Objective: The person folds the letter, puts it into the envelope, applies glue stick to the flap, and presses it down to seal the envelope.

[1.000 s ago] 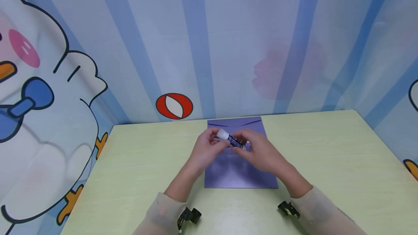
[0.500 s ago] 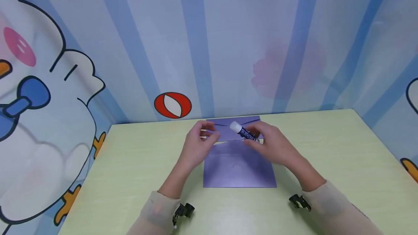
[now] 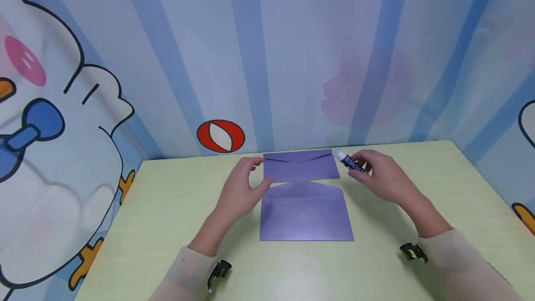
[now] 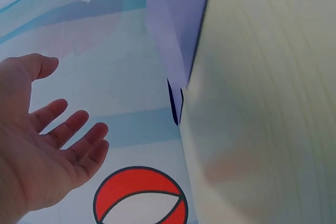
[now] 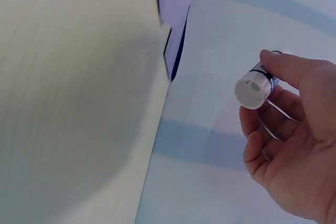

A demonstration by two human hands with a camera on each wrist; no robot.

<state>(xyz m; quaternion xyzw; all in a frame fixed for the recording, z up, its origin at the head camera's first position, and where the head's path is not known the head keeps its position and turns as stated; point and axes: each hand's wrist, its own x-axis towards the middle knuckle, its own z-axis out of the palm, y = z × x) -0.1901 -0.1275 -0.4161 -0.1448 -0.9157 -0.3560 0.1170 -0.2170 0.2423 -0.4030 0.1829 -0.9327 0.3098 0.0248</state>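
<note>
My right hand [image 3: 384, 178] pinches a glue stick [image 3: 350, 161] with a white cap and dark blue label, tilted, above the table right of the envelopes. In the right wrist view the glue stick's white round end [image 5: 250, 94] faces the camera, thumb and fingers about its barrel. On the table lies a purple envelope [image 3: 307, 219] with its pointed flap spread upward. Behind it is a second purple envelope [image 3: 301, 168] with its flap folded down. My left hand [image 3: 240, 192] hovers at their left side, fingers loosely bent and holding nothing; the left wrist view shows its bare palm [image 4: 42, 156].
The pale wooden table [image 3: 188, 199] runs back to a blue striped backdrop [image 3: 288, 59] printed with a red and white ball [image 3: 220, 136] and a large white cartoon duck [image 3: 54, 199]. Small black cameras sit at both sleeve cuffs.
My right hand has carried the glue stick away to the right. The left hand has let go of it and moved left, uncovering both envelopes.
</note>
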